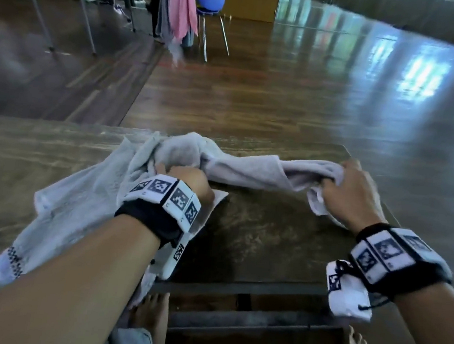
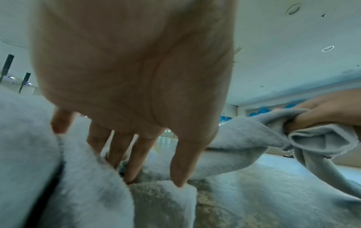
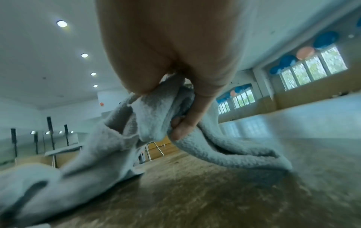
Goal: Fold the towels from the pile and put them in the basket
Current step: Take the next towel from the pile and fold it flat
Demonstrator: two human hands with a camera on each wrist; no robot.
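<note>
A pile of pale towels (image 1: 166,148) lies on the wooden table (image 1: 269,238), and a thin white towel (image 1: 83,198) with a chequered band trails toward the near left edge. My left hand (image 1: 191,180) reaches down into the pile; its straight fingers (image 2: 138,158) touch the terry cloth (image 2: 87,192) without curling round it. My right hand (image 1: 350,190) grips the bunched end of a grey towel (image 1: 248,168), which stretches from the pile to the right just above the table. In the right wrist view the thumb (image 3: 185,123) pinches that towel (image 3: 156,111). No basket is in view.
The table's near edge (image 1: 236,287) runs just in front of my bare feet (image 1: 152,312). Beyond the table is a shiny wooden floor (image 1: 312,96). At the back stand a blue chair (image 1: 209,10) with pink cloth (image 1: 181,4) hanging beside it, and metal frame legs (image 1: 41,12).
</note>
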